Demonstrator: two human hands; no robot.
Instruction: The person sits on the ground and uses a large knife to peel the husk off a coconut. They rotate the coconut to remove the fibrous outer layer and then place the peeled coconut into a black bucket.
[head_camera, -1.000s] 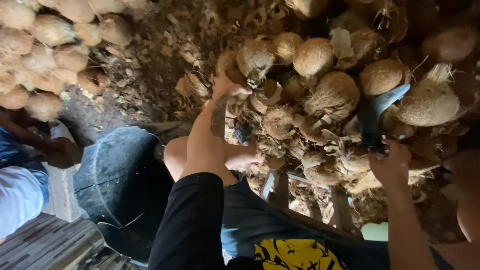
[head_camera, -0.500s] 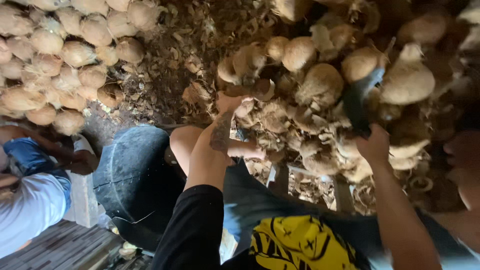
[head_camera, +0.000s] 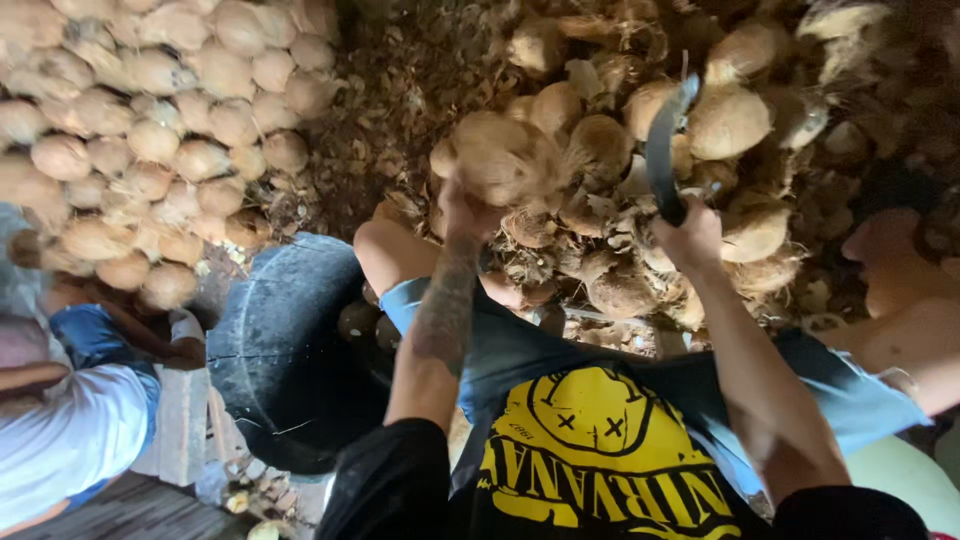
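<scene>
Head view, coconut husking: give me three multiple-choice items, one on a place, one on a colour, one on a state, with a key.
1. Where does the black tub stand?
A. at the person's left, beside the knee
B. on top of the coconut heap
C. behind the right arm

2. What colour is the print on the person's black shirt?
A. red
B. yellow
C. white

3. How is the curved blade held?
A. lying on the ground
B. stuck in the tub
C. raised in the right hand

Key:
1 A, the tub stands left of the bare left knee.
2 B, the print is yellow.
3 C, the right hand grips the blade upright, while the left hand holds up a husked coconut.
</scene>
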